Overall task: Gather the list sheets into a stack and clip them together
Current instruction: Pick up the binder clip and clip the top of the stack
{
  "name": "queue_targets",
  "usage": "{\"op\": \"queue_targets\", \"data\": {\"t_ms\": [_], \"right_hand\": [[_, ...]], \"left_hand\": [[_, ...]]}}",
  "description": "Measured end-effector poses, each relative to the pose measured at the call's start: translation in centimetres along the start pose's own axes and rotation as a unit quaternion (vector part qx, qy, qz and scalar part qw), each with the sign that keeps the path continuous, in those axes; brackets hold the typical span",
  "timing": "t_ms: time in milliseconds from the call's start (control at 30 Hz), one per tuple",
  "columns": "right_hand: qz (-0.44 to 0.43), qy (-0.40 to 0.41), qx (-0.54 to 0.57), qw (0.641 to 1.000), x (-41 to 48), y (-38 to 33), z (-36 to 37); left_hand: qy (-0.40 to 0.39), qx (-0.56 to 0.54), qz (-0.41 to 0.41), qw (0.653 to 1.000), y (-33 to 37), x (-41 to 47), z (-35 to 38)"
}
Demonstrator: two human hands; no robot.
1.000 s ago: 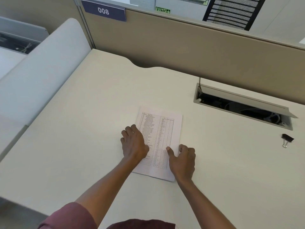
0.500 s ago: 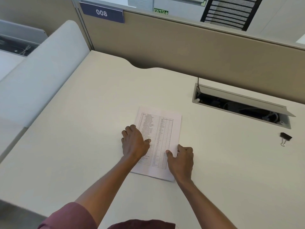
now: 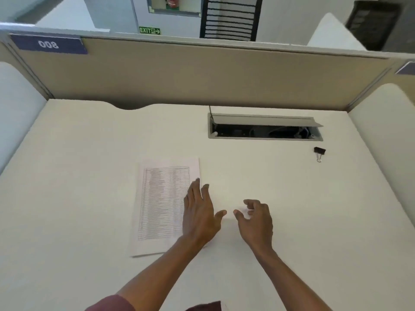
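Left hand point(image 3: 198, 217): fingers spreading wide, overlapping the list sheets' point(image 3: 162, 203) right edge.
Right hand point(image 3: 256, 223): fingers curling loosely, holding nothing.
Tabletop point(image 3: 89, 176): binder clip point(image 3: 319, 152) lying far right.

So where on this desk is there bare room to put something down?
Left of the sheets to the desk edge, and right of the right hand below the clip. Crowded only around the sheets and left hand.
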State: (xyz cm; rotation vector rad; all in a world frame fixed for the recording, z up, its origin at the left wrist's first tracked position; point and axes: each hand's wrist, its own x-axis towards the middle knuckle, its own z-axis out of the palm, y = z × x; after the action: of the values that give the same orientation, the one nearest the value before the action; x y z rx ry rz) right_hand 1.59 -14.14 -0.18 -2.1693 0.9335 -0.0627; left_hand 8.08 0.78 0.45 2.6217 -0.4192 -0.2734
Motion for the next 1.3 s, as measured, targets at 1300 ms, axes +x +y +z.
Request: {"op": "queue_targets", "data": {"t_ms": [1300], "right_hand": [[-0.026,0.064,-0.298,0.952,31.8,8.7,-16.1]], "left_hand": [[-0.085,0.133,0.219,0.963,3.0,3.8,8.9]]}}
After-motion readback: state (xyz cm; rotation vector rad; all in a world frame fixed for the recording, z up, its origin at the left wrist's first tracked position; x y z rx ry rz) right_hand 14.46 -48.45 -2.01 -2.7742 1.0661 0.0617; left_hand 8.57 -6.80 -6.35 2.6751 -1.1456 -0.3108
